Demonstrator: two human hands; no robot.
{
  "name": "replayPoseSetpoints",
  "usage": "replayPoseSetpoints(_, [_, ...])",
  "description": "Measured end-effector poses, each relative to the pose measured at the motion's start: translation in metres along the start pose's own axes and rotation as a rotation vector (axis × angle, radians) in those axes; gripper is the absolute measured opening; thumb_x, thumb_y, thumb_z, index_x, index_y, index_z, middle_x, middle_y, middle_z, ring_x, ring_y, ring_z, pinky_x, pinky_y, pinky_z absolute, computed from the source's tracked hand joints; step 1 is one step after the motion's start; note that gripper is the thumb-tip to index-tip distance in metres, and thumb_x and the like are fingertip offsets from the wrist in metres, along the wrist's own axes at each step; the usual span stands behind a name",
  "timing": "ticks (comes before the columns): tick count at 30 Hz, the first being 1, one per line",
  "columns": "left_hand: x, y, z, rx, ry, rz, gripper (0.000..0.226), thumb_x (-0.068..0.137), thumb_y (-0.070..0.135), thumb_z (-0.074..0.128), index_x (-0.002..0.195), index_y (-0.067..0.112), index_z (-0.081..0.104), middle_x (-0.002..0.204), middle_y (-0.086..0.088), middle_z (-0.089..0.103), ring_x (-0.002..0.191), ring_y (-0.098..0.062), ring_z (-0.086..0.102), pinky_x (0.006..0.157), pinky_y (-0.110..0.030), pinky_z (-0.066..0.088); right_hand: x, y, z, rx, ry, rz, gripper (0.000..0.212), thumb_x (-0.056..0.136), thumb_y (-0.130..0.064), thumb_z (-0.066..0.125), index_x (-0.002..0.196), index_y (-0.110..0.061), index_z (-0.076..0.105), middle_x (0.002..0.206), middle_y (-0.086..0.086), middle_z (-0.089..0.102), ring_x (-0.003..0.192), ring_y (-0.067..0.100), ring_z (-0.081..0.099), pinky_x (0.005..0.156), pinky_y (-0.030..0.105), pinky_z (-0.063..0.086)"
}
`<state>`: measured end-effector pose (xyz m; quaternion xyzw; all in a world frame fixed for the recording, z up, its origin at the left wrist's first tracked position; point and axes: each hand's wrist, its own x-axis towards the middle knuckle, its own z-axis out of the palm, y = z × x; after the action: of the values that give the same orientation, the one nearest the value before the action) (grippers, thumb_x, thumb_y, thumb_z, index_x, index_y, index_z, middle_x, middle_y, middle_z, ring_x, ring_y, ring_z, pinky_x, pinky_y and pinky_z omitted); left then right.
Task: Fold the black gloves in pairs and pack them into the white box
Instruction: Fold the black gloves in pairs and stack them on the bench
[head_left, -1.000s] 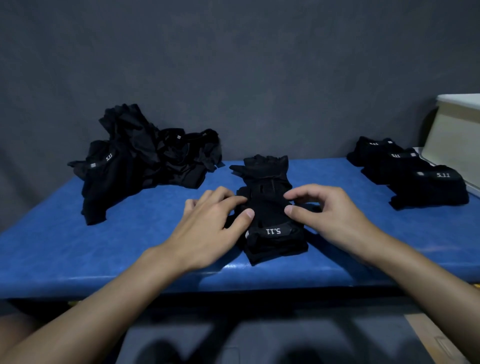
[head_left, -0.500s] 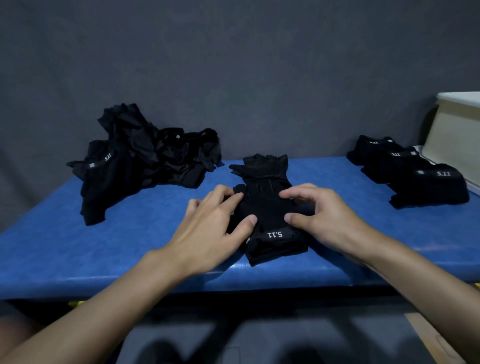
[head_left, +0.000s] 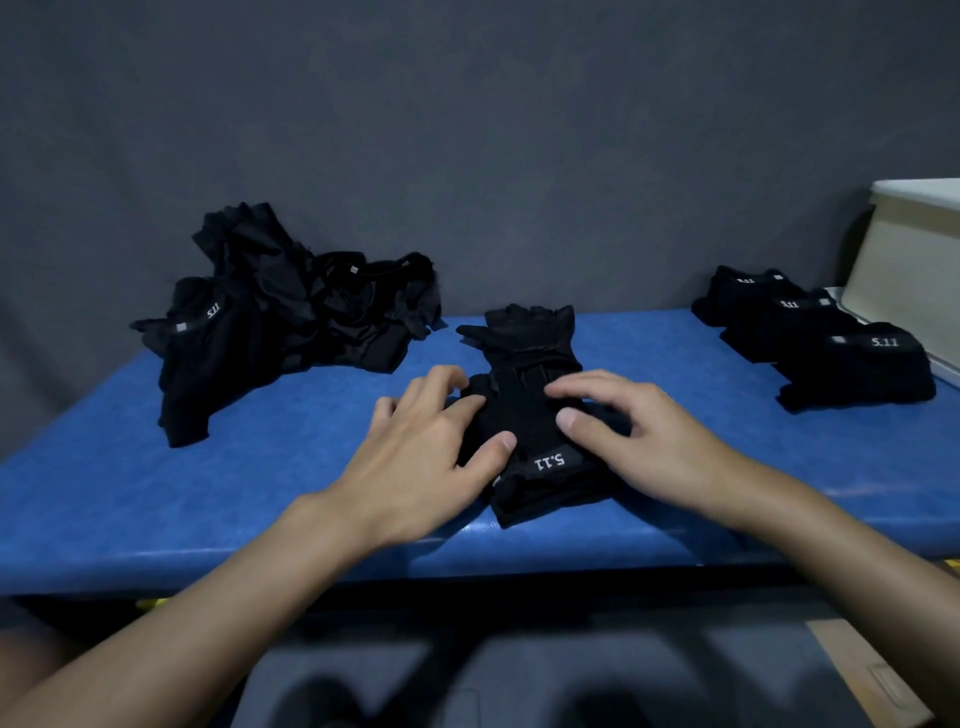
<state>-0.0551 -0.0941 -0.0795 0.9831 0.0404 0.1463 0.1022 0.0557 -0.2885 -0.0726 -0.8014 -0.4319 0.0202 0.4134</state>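
The stacked glove pair (head_left: 524, 415) is laid near-centre on the bench (head_left: 260, 499) and pressed flat by the left hand (head_left: 426, 447) and right hand (head_left: 639, 436) — fingers relaxed, nothing gripped — likely to square it for folding. Folded pairs (head_left: 831, 343) are lined up right, beside the white box (head_left: 914, 270) — ready for packing.

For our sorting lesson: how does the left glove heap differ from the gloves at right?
The heap is crumpled; the right gloves are folded in a row. The heap lies far from the white box; the right gloves sit beside it. Both are black, marked 5.11.
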Motion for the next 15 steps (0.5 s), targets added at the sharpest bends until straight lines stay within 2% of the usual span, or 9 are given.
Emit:
replayPoseSetpoints(3, [-0.0009, -0.0004, -0.0008, 0.007, -0.011, 0.039, 0.083, 0.082, 0.070, 0.014, 0.146, 0.024, 0.042, 0.156, 0.015, 0.020, 0.144, -0.002, 0.017, 0.113, -0.036, 0.021, -0.0033, 0.0035, 0.0019, -0.147, -0.103, 0.030, 0.049, 0.091, -0.048, 0.053, 0.132, -0.021, 0.058, 0.136, -0.013, 0.054, 0.126, 0.003, 0.048, 0.110, 0.022, 0.035])
replayPoseSetpoints(7, [0.0005, -0.0022, 0.0019, 0.037, -0.090, 0.098, 0.084, 0.083, 0.068, 0.010, 0.156, 0.028, 0.025, 0.165, 0.016, 0.011, 0.150, 0.003, -0.001, 0.123, -0.038, 0.011, -0.0047, -0.0006, -0.0055, -0.300, -0.250, 0.058, 0.055, 0.097, -0.041, 0.048, 0.148, -0.023, 0.036, 0.154, -0.009, 0.033, 0.143, 0.004, 0.026, 0.116, 0.019, 0.017])
replayPoseSetpoints(10, [0.0019, -0.0050, 0.0026, 0.065, -0.170, 0.089, 0.090, 0.081, 0.071, 0.002, 0.159, 0.027, 0.015, 0.166, 0.014, 0.007, 0.150, 0.003, -0.003, 0.124, -0.033, 0.008, -0.0046, -0.0014, -0.0072, -0.399, -0.349, 0.055, 0.057, 0.101, -0.041, 0.039, 0.153, -0.025, 0.022, 0.160, -0.013, 0.017, 0.145, -0.004, 0.006, 0.119, 0.021, 0.002])
replayPoseSetpoints(15, [0.0025, -0.0066, 0.0000, 0.077, -0.217, 0.046, 0.097, 0.076, 0.075, -0.002, 0.160, 0.025, 0.009, 0.167, 0.012, 0.003, 0.151, 0.001, -0.001, 0.124, -0.031, 0.006, -0.0042, 0.0037, -0.0060, -0.401, -0.358, 0.045, 0.056, 0.101, -0.044, 0.036, 0.153, -0.028, 0.023, 0.160, -0.015, 0.014, 0.145, -0.006, 0.002, 0.121, 0.026, 0.000])
